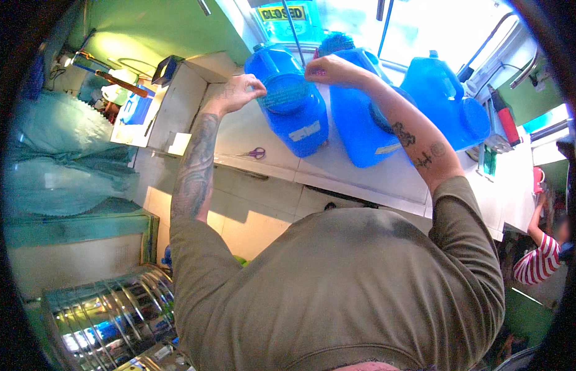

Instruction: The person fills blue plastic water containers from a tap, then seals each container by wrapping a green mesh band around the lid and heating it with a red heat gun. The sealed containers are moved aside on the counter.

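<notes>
Three blue water jugs with large round caps stand on a white tiled counter (362,185). Over the cap of the left jug (302,127), what looks like a thin see-through film with faint print (283,95) spans between my hands. My left hand (237,94) pinches at its left side, fingertips beside the cap. At the right side my right hand (332,72) is pinched too, with a bit of pinkish pattern at its fingers. My right forearm passes over the middle jug (355,125) and partly hides it. The right jug (439,102) stands beyond that arm.
Purple-handled scissors (256,153) lie near the counter's front edge. Behind the jugs is a bright window with bars and a sign (282,14). A ribbed metal tank (116,315) is at lower left. Another person in a striped sleeve (538,262) is at far right.
</notes>
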Tool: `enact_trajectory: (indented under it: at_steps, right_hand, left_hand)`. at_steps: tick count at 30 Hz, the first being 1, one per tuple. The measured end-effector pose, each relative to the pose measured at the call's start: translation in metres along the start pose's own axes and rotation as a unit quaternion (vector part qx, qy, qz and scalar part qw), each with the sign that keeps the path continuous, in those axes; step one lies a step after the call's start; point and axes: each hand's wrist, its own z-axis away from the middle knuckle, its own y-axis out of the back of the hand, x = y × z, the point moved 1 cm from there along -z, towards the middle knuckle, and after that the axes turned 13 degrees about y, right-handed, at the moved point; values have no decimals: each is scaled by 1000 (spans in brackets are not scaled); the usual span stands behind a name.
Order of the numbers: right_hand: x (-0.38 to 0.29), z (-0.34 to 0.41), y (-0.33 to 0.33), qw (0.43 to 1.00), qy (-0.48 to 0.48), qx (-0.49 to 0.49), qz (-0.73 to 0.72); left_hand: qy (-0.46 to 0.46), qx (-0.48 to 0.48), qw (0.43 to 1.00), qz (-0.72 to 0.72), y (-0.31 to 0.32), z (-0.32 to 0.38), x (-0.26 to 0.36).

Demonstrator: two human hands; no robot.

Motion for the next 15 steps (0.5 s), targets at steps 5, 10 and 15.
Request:
enact_trajectory:
  at_steps: [5,10,15]
  right_hand:
    - [-30,14,5,982,128,119,76]
    - [-71,53,46,977,70,184,-78]
    - [-103,187,79,959,-18,272,-81]
  left_hand:
    - [-84,-10,996,6,-3,-7,26]
    - [-76,113,988,-80,-55,-38,54]
    - [-94,83,978,-165,-72,-45,44]
